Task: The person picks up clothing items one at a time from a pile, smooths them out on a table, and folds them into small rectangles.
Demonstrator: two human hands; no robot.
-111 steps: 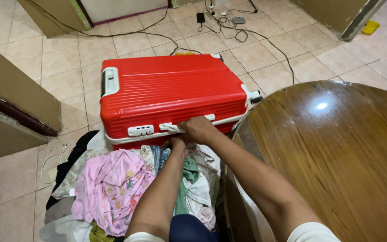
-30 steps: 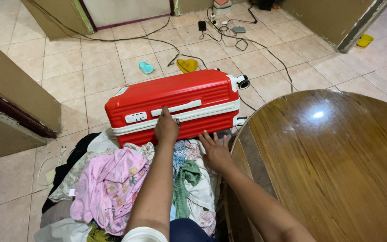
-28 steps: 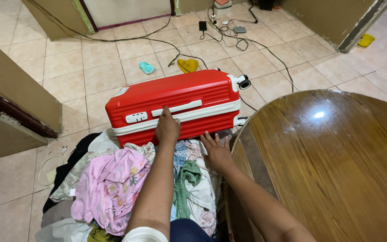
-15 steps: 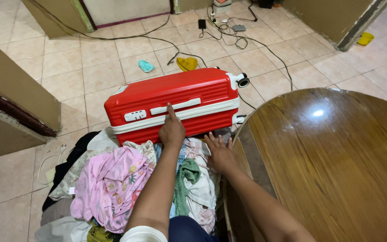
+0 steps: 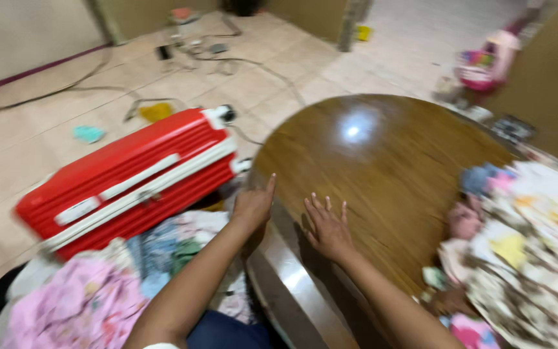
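Note:
The picture is blurred by head motion. My left hand (image 5: 253, 205) rests at the near edge of a round brown wooden table (image 5: 382, 161), fingers together, holding nothing. My right hand (image 5: 327, 226) lies flat on the tabletop beside it with fingers spread. To the left, a red hard-shell suitcase (image 5: 130, 174) with white trim lies on its side on the tiled floor. A heap of clothes (image 5: 98, 291), pink on top, lies below the suitcase by my left arm.
A patterned pile of cloth (image 5: 531, 245) covers the table's right side. Cables (image 5: 227, 61) run over the floor tiles at the back, with a yellow item (image 5: 156, 111) and a teal one (image 5: 89, 134) behind the suitcase. A pink toy (image 5: 485, 61) stands at the far right.
My view has swung to the right. My left hand has left the suitcase and moved to the table's edge. My right hand has gone from the clothes onto the tabletop.

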